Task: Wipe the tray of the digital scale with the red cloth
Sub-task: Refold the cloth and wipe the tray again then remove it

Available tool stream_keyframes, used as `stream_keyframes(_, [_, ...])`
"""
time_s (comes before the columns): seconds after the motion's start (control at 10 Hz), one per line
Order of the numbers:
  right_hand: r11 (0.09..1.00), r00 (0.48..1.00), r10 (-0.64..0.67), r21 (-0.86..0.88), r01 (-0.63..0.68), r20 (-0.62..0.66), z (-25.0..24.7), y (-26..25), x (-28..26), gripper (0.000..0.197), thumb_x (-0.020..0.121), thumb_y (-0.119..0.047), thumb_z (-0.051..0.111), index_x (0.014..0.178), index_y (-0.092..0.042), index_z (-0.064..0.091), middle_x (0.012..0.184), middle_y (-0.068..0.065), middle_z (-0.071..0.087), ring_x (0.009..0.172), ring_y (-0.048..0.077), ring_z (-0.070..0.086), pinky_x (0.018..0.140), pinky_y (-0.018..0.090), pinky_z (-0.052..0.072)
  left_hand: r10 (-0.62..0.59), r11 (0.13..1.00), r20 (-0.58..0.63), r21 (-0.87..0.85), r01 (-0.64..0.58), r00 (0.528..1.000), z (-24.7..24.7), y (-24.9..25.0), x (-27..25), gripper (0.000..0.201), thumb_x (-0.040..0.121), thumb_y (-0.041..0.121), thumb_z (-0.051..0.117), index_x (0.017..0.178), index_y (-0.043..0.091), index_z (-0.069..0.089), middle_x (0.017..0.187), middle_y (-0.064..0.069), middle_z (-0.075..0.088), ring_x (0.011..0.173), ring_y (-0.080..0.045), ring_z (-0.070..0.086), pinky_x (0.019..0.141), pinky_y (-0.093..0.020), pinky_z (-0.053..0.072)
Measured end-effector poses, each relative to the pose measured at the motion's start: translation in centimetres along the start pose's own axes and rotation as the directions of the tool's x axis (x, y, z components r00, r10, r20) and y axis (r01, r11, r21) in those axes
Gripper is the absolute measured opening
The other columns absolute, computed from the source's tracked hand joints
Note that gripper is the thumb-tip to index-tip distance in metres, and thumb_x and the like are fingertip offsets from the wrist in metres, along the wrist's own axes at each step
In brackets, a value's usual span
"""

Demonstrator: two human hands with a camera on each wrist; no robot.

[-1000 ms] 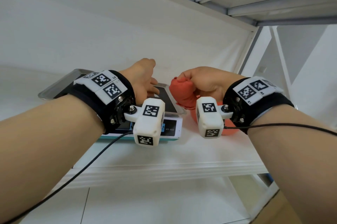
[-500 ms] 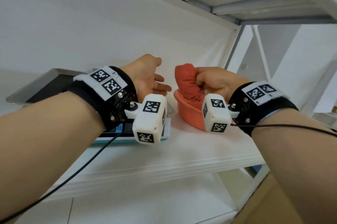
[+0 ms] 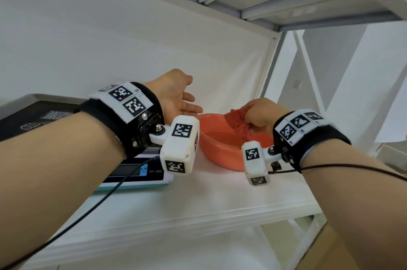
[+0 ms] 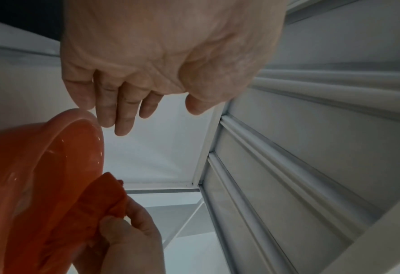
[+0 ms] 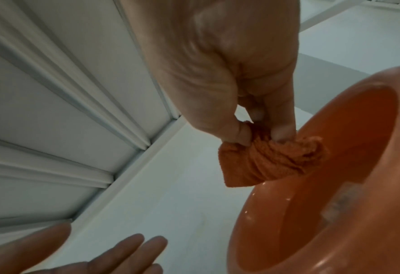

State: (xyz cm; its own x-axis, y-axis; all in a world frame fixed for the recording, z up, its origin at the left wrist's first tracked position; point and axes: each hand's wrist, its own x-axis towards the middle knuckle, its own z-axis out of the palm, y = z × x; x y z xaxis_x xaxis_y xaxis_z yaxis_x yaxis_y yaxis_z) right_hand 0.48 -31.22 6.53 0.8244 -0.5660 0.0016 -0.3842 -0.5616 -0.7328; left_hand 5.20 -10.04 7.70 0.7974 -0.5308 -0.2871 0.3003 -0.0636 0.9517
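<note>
On a white shelf (image 3: 220, 199), right hand (image 3: 259, 113) grip pinches the red cloth (image 3: 237, 124) over an orange basin (image 3: 220, 155); left hand (image 3: 176, 96) spread, holding nothing.

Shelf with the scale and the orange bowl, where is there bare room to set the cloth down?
Bare shelf runs along the front edge, ahead of the digital scale and the orange bowl. It is crowded between those two, where the left hand hovers and the right hand holds the red cloth.

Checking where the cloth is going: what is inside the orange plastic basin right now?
The twisted red cloth, pinched by the right hand, hangs into the orange plastic basin. Shallow water glints inside; the right wrist camera hides the near side.
</note>
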Motion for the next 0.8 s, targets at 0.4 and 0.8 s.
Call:
stream_keyframes(0.4, [0.988,0.998,-0.040,-0.148,0.047,0.053,1.4,2.9,3.2,0.036,0.089,-0.003,0.060,0.124,-0.010,0.065,0.123,0.009,0.067,0.110,0.026,0.067,0.088,0.033,0.056,-0.025,1.000,-0.065,-0.004,0.025,0.998,1.6,-0.7,2.2,0.058,0.100,0.045,0.036,0.142,0.005,0.038,0.129,-0.022,0.057,0.120,-0.036,0.051,0.057,-0.045,0.042])
stream_keyframes(0.8, [0.902,0.999,0.023,-0.433,0.000,0.048,2.5,3.9,7.9,0.033,0.092,-0.027,0.062,0.123,-0.015,0.066,0.119,0.003,0.068,0.101,0.024,0.066,0.084,0.031,0.056,0.021,1.000,-0.061,0.007,-0.020,0.998,0.4,-0.7,1.6,0.026,0.096,0.031,0.051,0.108,0.010,0.060,0.117,-0.010,0.065,0.110,-0.025,0.055,0.058,-0.035,0.040])
